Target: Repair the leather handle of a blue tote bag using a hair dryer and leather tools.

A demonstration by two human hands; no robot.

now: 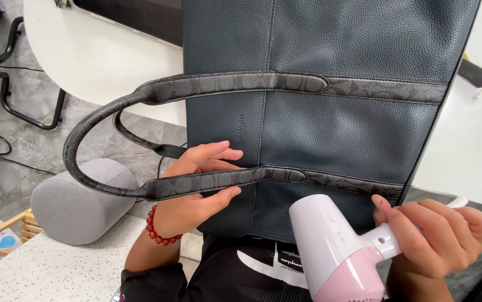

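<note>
Across your lap and the edge of a white table (112, 61), a large dark blue pebbled-leather bag (336, 128) lay on its side, its top pointing to your left. Your left hand (196, 190) was cupped around the nearer of its two grey patterned handles (196, 183), thumb below the strap and fingers above it, a loose hold rather than a tight one. A red bead bracelet (157, 229) sat on that wrist. The strap arched out past your fingertips into a loop hanging free over the floor; the farther handle (218, 84) ran level above your hand, well apart from it.

Your right hand (436, 235) was closed firmly around the grip of a small white and pink hair dryer (336, 251), its barrel aimed left, close to the bag's lower panel just beside your left thumb.

The bag looked soft and heavy for its size: the leather would likely sag and fold if you lifted it by one corner. The handles seemed stiffer, flat and stitched, and offered the surest hold, near where they met the body. The dryer appeared light, smooth plastic, best held by its narrow grip as you had it.

To the left of your left wrist sat a grey padded stool (79, 201) and a wooden crate (6, 235).
</note>
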